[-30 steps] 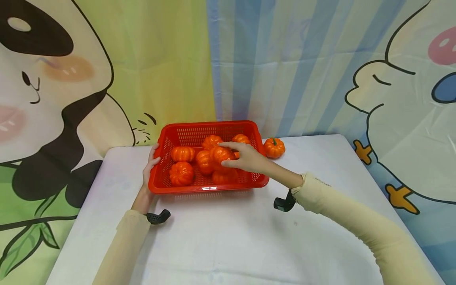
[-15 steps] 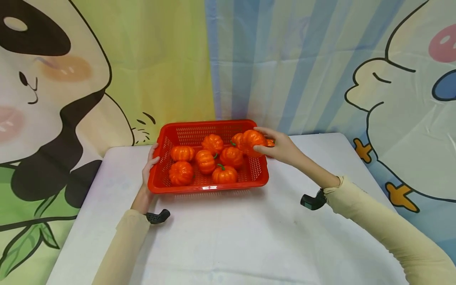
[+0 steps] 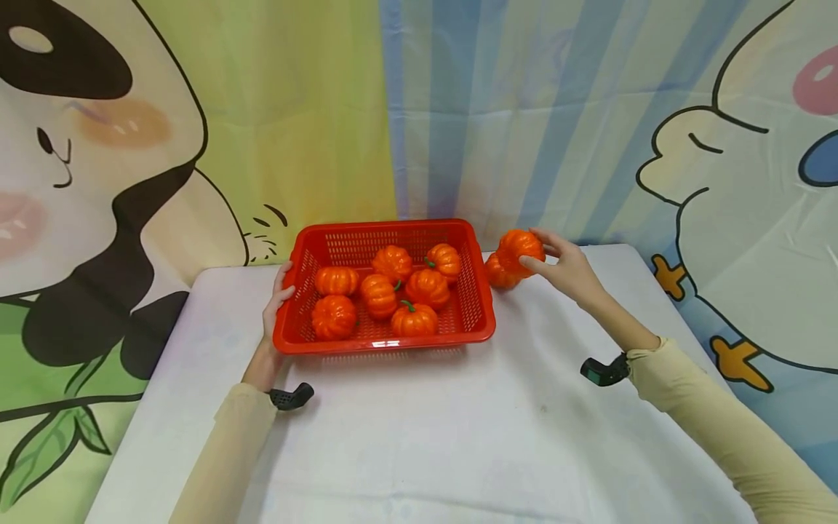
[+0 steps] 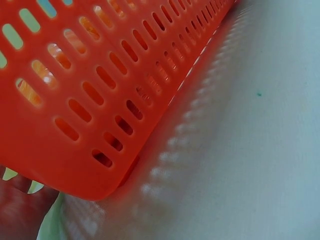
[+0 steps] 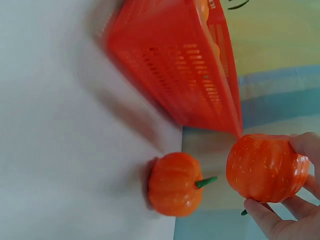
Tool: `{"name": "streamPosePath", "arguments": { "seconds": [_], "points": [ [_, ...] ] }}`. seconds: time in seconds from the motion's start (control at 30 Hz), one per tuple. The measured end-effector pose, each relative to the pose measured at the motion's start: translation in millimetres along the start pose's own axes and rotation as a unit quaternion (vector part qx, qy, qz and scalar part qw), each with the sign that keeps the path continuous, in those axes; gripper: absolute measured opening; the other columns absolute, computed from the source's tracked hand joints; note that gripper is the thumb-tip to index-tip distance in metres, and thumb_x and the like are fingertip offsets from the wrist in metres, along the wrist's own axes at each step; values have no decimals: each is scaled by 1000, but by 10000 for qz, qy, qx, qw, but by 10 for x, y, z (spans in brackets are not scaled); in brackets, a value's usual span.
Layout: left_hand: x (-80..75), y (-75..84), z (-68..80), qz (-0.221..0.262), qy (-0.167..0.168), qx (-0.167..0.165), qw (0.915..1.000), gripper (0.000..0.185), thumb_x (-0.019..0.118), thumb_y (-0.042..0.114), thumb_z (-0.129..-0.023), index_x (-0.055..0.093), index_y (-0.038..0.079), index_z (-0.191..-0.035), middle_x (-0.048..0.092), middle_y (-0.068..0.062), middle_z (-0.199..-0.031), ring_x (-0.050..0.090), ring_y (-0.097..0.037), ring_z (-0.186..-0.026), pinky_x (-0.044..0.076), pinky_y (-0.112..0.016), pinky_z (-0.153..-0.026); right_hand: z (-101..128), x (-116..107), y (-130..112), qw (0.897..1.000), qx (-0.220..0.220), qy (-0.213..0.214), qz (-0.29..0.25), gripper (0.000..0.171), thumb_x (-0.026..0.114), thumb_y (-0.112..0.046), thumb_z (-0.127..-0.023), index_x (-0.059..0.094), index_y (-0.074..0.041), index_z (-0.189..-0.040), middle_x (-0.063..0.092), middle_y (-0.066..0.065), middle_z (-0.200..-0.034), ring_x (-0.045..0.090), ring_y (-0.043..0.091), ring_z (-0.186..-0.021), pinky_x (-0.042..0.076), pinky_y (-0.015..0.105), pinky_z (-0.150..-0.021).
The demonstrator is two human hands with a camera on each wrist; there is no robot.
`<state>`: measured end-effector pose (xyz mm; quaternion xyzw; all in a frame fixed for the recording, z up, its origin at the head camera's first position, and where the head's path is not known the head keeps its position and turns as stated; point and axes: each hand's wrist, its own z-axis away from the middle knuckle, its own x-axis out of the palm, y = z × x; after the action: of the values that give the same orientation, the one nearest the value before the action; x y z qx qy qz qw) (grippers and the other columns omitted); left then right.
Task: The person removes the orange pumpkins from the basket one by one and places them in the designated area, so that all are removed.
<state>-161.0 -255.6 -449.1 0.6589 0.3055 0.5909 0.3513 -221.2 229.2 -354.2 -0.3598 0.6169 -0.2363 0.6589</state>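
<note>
Holding pumpkin (image 3: 520,251) in right hand (image 3: 568,271), fingers curled round it — hovering beside basket (image 3: 481,320), above second pumpkin (image 5: 173,184) on tabletop (image 3: 458,437). Left hand (image 3: 275,306) gripping basket rim. Best lowering gently — clear of neighbour, flat.

I see a white cloth-covered table (image 3: 419,451) backed by a printed cartoon curtain (image 3: 458,109): a black-and-white panda (image 3: 78,182) on its left, a white duck-like figure with orange feet (image 3: 740,240) on its right
</note>
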Motion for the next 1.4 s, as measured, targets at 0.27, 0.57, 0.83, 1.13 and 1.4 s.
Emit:
{"name": "streamPosePath", "arguments": {
  "seconds": [0.27, 0.57, 0.83, 1.13, 1.4],
  "points": [
    [8, 1, -15, -99, -4, 5, 10000, 55, 13, 12, -102, 6, 30, -154, 5, 1, -161, 15, -21, -142, 32, -28, -115, -59, -65, 152, 9997, 44, 146, 174, 69, 62, -39, -93, 35, -14, -151, 44, 18, -148, 42, 43, -135, 48, 57, -97],
    [12, 5, -24, 187, -4, 106, 9998, 53, 13, 10, -102, 10, 27, -152, 12, 0, -157, 19, -22, -138, 35, -28, -110, -69, -30, 158, 9996, 10, 258, 153, 73, 63, -40, -92, 31, -12, -152, 42, 19, -149, 44, 43, -132, 49, 57, -96],
    [23, 9, -23, 40, -32, 72, 10000, 54, 14, 10, -102, 8, 27, -153, 8, -1, -159, 20, -21, -138, 36, -27, -110, -29, -34, 174, 9996, 52, 176, 232, 74, 61, -41, -93, 28, -13, -153, 41, 19, -150, 44, 43, -132, 49, 57, -96],
    [23, 14, -4, 59, -18, 29, 10000, 54, 15, 11, -102, 8, 27, -153, 6, 0, -160, 18, -22, -139, 36, -27, -111, -22, -33, 190, 9995, 94, 148, 249, 74, 58, -41, -95, 24, -10, -154, 38, 22, -151, 42, 45, -132, 48, 57, -97],
    [42, 33, 9, 106, 47, -18, 9999, 55, 15, 11, -102, 6, 28, -154, 6, 1, -160, 17, -21, -140, 37, -26, -110, -39, -39, 220, 9991, 185, 215, 329, 78, 60, -38, -94, 21, -5, -154, 39, 25, -148, 43, 45, -131, 48, 57, -97]
  ]
}}
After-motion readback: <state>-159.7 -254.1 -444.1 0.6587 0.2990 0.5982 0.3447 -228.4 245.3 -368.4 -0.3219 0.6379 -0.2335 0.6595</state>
